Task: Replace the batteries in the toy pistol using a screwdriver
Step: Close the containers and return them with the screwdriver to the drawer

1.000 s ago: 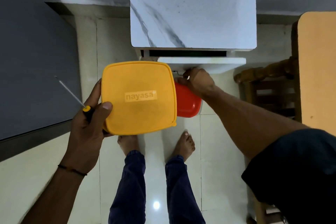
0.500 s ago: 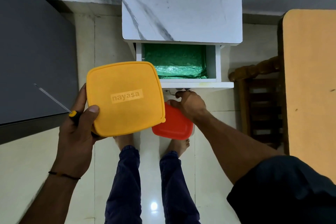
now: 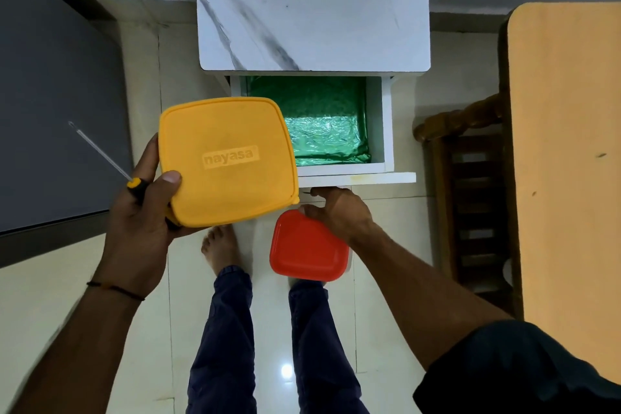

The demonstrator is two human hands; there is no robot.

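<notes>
White cabinet drawer (image 3: 381,124), green-lined, gapes; left hand (image 3: 141,222) grips screwdriver (image 3: 100,151) and yellow box (image 3: 228,161), right hand (image 3: 342,212) red-lidded box (image 3: 307,250).

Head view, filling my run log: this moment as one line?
left hand: grips yellow box, screwdriver | right hand: holds red box | drawer: open, green lining

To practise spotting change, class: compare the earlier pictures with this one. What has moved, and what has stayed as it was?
The drawer has slid out toward the person, drawn by the right hand at its front, baring the green lining. The right hand keeps the red box; the left hand still holds the yellow box and screwdriver.
</notes>
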